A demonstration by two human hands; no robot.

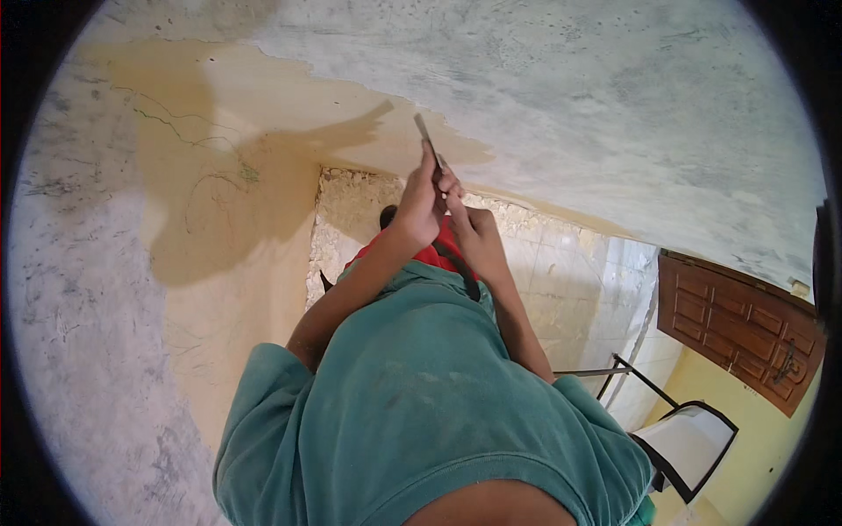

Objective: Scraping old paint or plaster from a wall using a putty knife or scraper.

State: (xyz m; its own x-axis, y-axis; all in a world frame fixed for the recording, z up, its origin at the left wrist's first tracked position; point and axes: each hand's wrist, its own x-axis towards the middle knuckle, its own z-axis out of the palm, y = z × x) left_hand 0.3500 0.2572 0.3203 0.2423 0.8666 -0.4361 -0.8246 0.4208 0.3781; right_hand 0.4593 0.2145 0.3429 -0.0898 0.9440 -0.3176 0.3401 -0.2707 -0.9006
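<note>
A thin flat-bladed hand tool, seen nearly edge-on (423, 130), points up and away from the fingers, close to the plastered wall. My left hand (420, 200) grips its lower part, thumb along the blade side. My right hand (475, 238) is right beside it, its fingertips meeting the left hand's curled fingers at the tool's lower end; whether they hold anything is hidden. The wall (375, 125) ahead has a beige painted area with a ragged edge against rough grey-white plaster (559, 85).
At left, another wall (230, 250) bears beige paint and scribbled lines. Below lies a light, tiled floor (559, 263) with crumbly patches by the wall. A brown panelled wooden door (740, 322) and a black-framed object with a white panel (691, 440) are at right.
</note>
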